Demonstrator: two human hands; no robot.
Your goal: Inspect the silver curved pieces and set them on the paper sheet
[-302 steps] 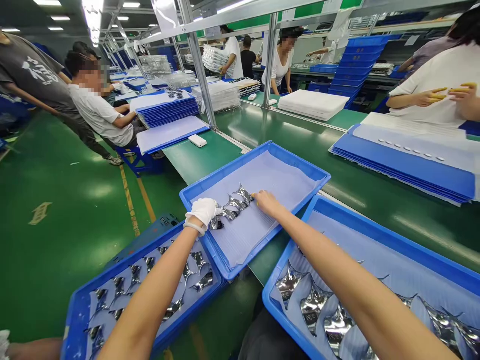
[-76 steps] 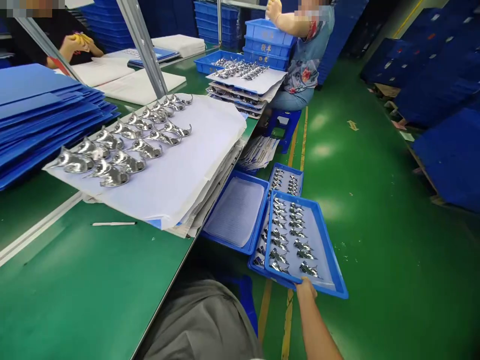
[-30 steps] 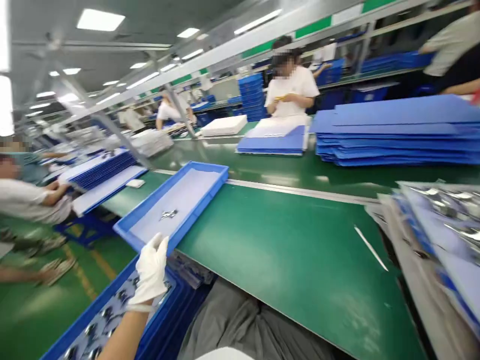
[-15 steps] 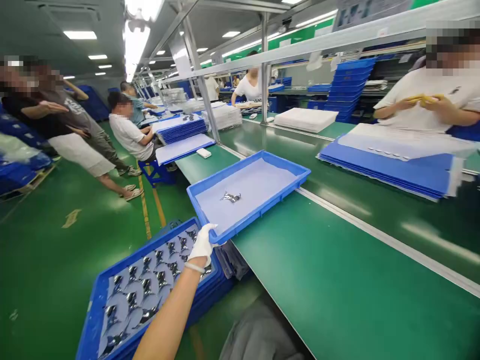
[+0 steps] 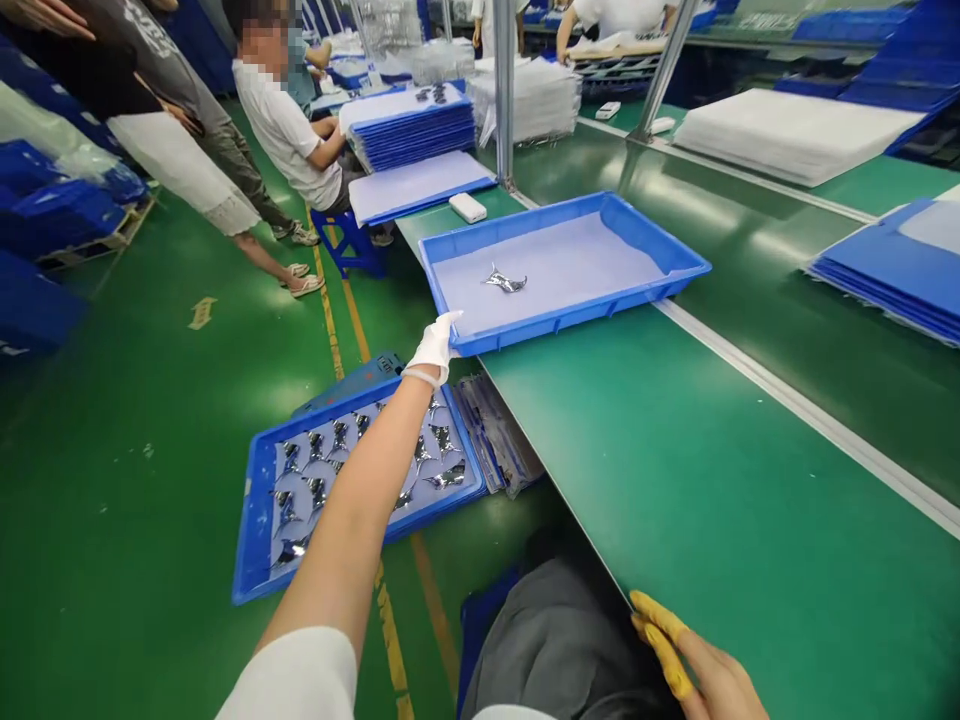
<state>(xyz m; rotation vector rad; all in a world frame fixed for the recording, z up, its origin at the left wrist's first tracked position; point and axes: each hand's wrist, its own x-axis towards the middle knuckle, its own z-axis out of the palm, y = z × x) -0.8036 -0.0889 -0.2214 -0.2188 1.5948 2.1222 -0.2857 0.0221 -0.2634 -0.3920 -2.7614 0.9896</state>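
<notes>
Tray (image 5: 577, 312): blue plastic, lined in pale lilac, and sitting right at the left edge of the green table (image 5: 750, 500).

Metal part (image 5: 504, 282): just the one, curved and chrome-bright, lying alone on the liner, left of the tray's centre.

Left hand (image 5: 435, 350): white glove on, arm stretched right out, and it's up at the tray's near left corner!

Left fingers (image 5: 448, 325): pressed together, aimed past that corner, with no pinch on anything.

Right hand (image 5: 705, 670): way down at the table's near edge, well apart from the tray.

Right fingers (image 5: 660, 640): yellow-capped, loosely spread, holding nothing.

Floor tray (image 5: 259, 520): a second blue tray on the green floor below the left arm, with rows of shiny metal parts (image 5: 442, 440) on a lilac liner.

Clear bags (image 5: 495, 435): a slumped stack just beside the floor tray, under the table's left edge.

Beyond: a white block (image 5: 467, 208) on the table past the tray, and a seated co-worker (image 5: 281, 120) at a stack of blue sheets (image 5: 409, 125).
</notes>
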